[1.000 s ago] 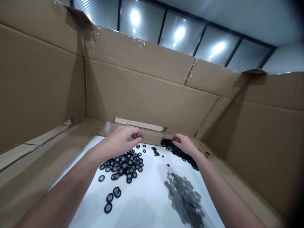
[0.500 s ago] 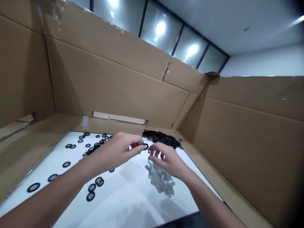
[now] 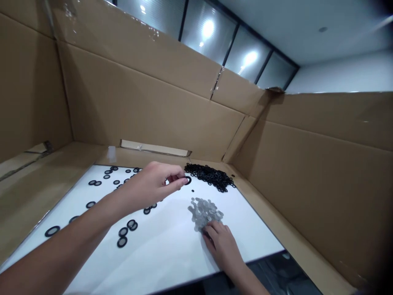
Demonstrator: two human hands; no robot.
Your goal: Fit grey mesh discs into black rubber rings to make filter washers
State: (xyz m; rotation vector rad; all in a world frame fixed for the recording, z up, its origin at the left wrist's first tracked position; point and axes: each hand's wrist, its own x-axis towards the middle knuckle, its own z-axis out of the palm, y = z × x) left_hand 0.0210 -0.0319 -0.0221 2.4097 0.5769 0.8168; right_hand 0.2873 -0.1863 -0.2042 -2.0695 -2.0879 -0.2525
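Between thumb and fingers, my left hand (image 3: 167, 180) pinches a black ring (image 3: 188, 180) above the white board (image 3: 172, 246). My right hand (image 3: 217, 241) reaches down at the near edge of a pile of translucent grey discs (image 3: 204, 211); its fingers are bent close together, and whether a disc is between them is hidden. Behind the discs lies a heap of black rings (image 3: 211, 176). Left of my hands, black rings with grey centres (image 3: 122, 241) are scattered over the board, some overlapping, and my left forearm covers part of them.
Tall cardboard walls (image 3: 138, 102) surround the board on the left, back and right. A dark glossy surface (image 3: 276, 272) shows at the near right. One small dark piece (image 3: 193, 191) lies between the two piles.
My right hand has moved down and toward me, from beside the held ring to the grey discs. My left hand still holds the ring. The view has shifted slightly.
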